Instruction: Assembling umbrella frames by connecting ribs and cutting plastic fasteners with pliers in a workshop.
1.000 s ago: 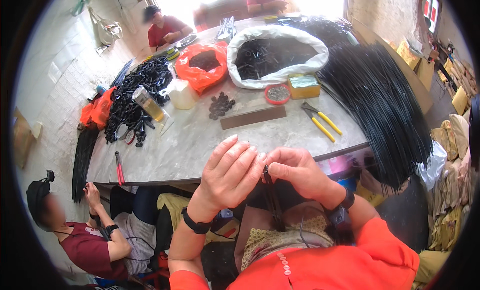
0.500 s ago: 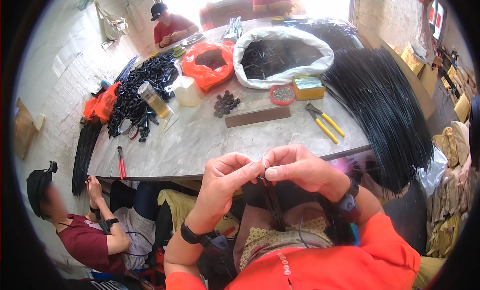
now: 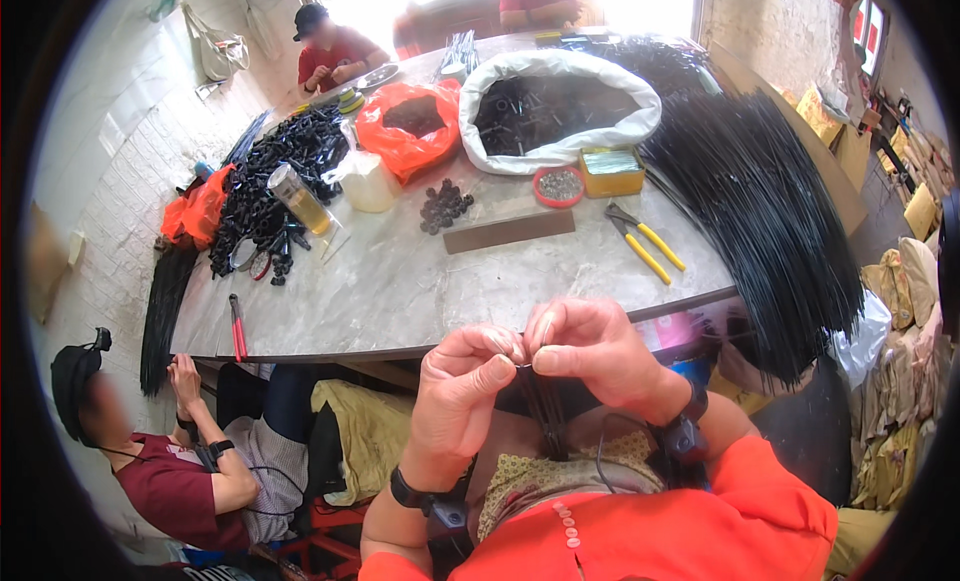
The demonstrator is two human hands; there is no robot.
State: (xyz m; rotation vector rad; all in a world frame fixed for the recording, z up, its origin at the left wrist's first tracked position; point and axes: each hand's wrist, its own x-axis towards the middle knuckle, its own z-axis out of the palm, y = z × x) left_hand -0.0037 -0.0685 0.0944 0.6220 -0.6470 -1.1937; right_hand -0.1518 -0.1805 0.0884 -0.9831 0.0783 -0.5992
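Note:
Above my lap, in front of the table edge, my left hand [image 3: 462,383] and my right hand [image 3: 592,353] meet fingertip to fingertip. Each is closed in a pinch at the upper ends of a few thin black strands [image 3: 545,416], which run down toward my lap. A tiny shiny bit shows between the thumbs; its kind is too small to tell. Past my hands on the table lie a flat brown bar [image 3: 510,231] and, to its right, cutting pliers with yellow handles [image 3: 645,244].
A large bundle of black strands [image 3: 755,211] covers the table's right side. Farther back stand a white sack [image 3: 640,131], a red bag [image 3: 375,136] and a yellow tin [image 3: 612,186]. Red-handled pliers [image 3: 238,331] lie at the left edge. A co-worker [image 3: 180,471] sits close on my left.
Both hands have come slightly lower and nearer to me, still pinched together at the strands. The view has shifted a little.

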